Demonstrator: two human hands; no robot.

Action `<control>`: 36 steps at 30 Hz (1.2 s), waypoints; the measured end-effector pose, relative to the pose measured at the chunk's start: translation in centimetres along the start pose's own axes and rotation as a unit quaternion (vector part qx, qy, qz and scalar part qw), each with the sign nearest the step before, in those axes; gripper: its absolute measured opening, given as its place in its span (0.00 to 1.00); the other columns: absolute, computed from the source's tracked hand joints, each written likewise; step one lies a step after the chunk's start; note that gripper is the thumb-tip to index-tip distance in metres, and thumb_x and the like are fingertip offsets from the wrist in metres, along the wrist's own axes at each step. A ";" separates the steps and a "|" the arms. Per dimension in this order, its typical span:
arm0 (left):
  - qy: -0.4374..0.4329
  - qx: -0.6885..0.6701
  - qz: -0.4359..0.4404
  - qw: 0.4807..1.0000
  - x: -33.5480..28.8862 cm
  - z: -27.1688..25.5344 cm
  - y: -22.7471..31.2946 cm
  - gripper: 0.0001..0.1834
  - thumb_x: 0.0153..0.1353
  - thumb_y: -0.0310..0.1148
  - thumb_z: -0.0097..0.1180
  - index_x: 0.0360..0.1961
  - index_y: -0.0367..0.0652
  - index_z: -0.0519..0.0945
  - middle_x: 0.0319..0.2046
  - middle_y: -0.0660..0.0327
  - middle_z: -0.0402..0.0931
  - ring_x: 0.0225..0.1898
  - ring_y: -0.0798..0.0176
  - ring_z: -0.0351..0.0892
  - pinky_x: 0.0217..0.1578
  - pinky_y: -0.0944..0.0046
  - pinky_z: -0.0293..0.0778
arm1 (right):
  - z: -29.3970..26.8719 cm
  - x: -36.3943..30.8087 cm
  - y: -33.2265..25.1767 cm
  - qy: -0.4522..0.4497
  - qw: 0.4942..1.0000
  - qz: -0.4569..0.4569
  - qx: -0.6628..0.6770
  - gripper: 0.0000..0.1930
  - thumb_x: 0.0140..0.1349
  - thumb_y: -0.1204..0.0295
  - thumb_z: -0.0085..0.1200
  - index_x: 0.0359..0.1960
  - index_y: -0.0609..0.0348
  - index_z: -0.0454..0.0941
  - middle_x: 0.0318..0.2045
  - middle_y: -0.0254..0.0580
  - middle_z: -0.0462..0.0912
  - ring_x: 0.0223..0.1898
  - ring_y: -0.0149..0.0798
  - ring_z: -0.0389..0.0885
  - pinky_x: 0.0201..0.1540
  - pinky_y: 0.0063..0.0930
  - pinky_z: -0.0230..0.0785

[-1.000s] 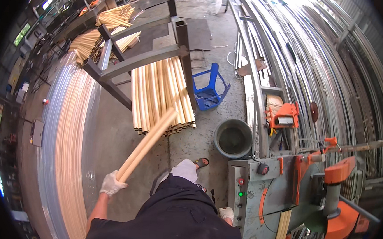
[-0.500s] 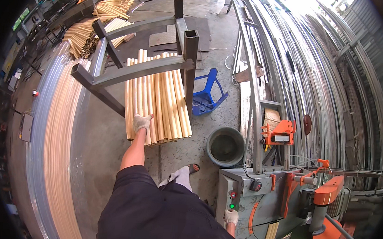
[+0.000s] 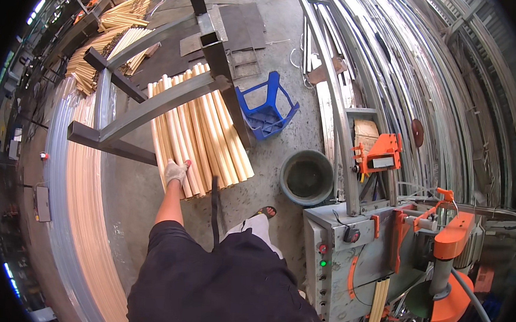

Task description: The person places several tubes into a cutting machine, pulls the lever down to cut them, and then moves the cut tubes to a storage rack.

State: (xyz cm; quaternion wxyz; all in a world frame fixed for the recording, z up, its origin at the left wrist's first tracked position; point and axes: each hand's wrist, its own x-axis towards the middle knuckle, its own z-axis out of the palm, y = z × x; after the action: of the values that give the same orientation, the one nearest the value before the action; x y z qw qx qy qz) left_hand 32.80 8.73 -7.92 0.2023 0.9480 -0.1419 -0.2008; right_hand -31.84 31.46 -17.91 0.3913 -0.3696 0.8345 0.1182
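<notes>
My gloved left hand [image 3: 176,172] reaches forward to the near end of a stack of golden-tan tubes [image 3: 212,140]. Its fingers are closed over a tube at the stack's left side, with the thumb toward the right; the fingertips are partly hidden. The tubes lie side by side in a dark steel frame [image 3: 161,105] with upright square posts. My right hand is out of view. At my right stands a grey cutting machine [image 3: 336,284] with a lit green button and an orange blade guard [image 3: 450,302]. Several golden tubes [image 3: 376,310] rest at its near side.
A round dark tub [image 3: 328,171] and an overturned blue stool [image 3: 266,117] are on the floor between frame and machine. Long wrapped pink-tan lengths [image 3: 83,209] lie at the left. Long metal bars [image 3: 382,68] fill the right. More golden tubes [image 3: 125,14] are piled far left.
My right hand has left the machine's button panel and gone out of view. My left hand stays at the tubes, slightly nearer their left edge. The view has shifted and turned.
</notes>
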 end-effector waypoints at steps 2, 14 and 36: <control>0.027 0.023 0.005 0.999 0.1 0.8 0.8 0.39 0.43 0.43 0.77 0.53 0.34 0.74 0.44 0.41 0.81 0.49 0.43 0.82 0.51 0.52 0.78 | -0.2 0.4 0.3 -0.005 1.000 -0.001 0.009 0.14 0.49 0.64 0.58 0.31 0.64 0.84 0.24 0.50 0.84 0.26 0.44 0.84 0.30 0.37 0.74; -0.042 -0.066 0.062 0.995 -0.6 0.1 1.7 0.45 0.45 0.35 0.72 0.64 0.32 0.66 0.50 0.43 0.80 0.50 0.50 0.82 0.52 0.57 0.76 | -9.0 5.0 -4.1 -0.070 0.946 0.068 0.310 0.05 0.54 0.72 0.57 0.25 0.60 0.78 0.18 0.37 0.78 0.15 0.33 0.76 0.16 0.29 0.66; -0.079 -0.609 0.046 0.788 -3.0 -5.1 -0.3 0.19 0.54 0.17 0.56 0.49 0.31 0.73 0.32 0.52 0.80 0.27 0.59 0.83 0.28 0.61 0.84 | -11.9 1.2 -10.3 -0.082 0.982 0.006 0.170 0.06 0.55 0.73 0.58 0.30 0.62 0.79 0.19 0.36 0.79 0.15 0.32 0.77 0.16 0.27 0.66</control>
State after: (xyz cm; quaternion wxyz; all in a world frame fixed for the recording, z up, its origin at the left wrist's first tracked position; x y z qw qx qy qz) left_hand 32.44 11.68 -2.84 0.7343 0.6018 -0.0489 -0.3103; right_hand -31.71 17.83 -9.94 0.5150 -0.2820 0.8095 0.0067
